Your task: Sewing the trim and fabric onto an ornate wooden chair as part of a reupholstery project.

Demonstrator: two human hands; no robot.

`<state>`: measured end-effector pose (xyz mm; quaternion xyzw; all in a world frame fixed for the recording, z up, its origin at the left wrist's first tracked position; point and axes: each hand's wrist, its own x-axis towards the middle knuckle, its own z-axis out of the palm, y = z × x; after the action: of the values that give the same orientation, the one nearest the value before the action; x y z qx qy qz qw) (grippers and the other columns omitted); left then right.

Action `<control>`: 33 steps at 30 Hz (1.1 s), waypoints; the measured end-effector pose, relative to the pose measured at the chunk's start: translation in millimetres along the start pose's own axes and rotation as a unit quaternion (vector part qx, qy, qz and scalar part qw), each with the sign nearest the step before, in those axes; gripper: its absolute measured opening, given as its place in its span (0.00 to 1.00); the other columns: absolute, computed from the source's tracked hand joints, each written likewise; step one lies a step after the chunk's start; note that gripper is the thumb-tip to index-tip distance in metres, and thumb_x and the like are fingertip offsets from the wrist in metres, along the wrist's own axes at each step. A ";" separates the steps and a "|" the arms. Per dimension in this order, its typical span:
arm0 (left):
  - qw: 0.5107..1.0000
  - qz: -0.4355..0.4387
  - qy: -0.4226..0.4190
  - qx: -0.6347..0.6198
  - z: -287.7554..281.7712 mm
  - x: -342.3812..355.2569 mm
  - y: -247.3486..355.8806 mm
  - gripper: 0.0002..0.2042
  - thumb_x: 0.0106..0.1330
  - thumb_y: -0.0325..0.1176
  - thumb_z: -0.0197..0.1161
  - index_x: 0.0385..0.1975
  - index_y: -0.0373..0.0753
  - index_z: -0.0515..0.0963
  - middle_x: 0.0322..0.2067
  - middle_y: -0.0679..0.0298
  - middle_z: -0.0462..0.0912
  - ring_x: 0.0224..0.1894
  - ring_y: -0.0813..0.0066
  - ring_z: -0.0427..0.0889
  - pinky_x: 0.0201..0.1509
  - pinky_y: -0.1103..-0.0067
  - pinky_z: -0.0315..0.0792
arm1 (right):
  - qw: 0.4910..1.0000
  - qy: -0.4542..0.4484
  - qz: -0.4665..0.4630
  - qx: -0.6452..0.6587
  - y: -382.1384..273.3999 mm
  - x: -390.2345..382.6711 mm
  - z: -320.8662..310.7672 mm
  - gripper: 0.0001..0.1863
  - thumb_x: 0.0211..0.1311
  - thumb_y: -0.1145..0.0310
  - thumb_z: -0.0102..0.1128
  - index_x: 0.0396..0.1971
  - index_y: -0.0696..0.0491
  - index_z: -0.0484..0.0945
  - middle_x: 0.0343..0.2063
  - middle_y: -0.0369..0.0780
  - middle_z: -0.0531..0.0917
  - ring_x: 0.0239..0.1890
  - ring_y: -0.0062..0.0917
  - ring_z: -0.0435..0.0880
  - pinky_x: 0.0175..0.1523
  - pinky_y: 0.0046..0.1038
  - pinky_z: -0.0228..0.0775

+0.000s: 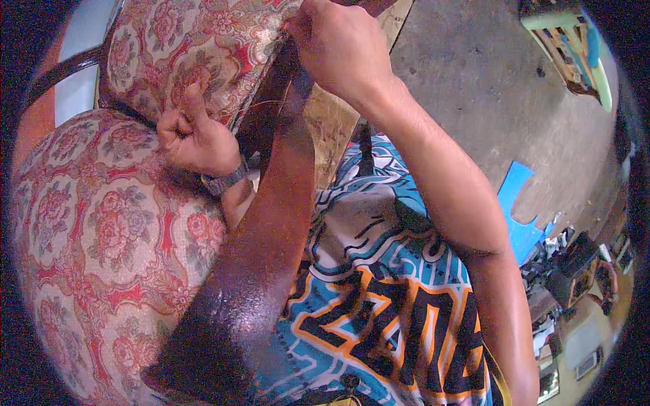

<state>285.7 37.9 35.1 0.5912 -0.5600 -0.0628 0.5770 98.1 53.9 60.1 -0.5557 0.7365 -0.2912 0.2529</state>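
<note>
1. Nearest us is our printed shirt [386, 291], just beside a glossy brown armrest [233, 304].
2. Our left hand [203, 143], with a watch [227, 179] at the wrist, is over the floral cushions [101, 230], fingers curled; whether they grip anything, we cannot tell.
3. Our right hand [345, 47] bends its fingers at the upper cushion's edge; we cannot see what they grasp.
4. Thin thread [264, 103] shows between our hands.
5. Farther off, a blue sheet [516, 193] lies on the floor [460, 101].

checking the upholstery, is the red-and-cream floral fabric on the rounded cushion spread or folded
Spread: the red-and-cream floral fabric covers the rounded cushion, pattern facing out, with no fold visible there.
</note>
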 end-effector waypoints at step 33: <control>1.000 -0.030 -0.003 0.008 0.6 2.3 3.8 0.22 0.51 0.37 0.73 0.16 0.42 0.61 0.17 0.74 0.60 0.23 0.80 0.58 0.29 0.81 0.59 | 0.982 -0.031 -0.161 -0.093 9.7 24.9 -12.4 0.06 0.44 0.72 0.56 0.18 0.60 0.76 0.19 0.51 0.78 0.26 0.45 0.80 0.31 0.40 0.72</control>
<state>283.9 37.0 39.0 0.6121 -0.5442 -0.0780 0.5685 76.6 33.8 60.7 -0.6967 0.6533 -0.2411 0.1726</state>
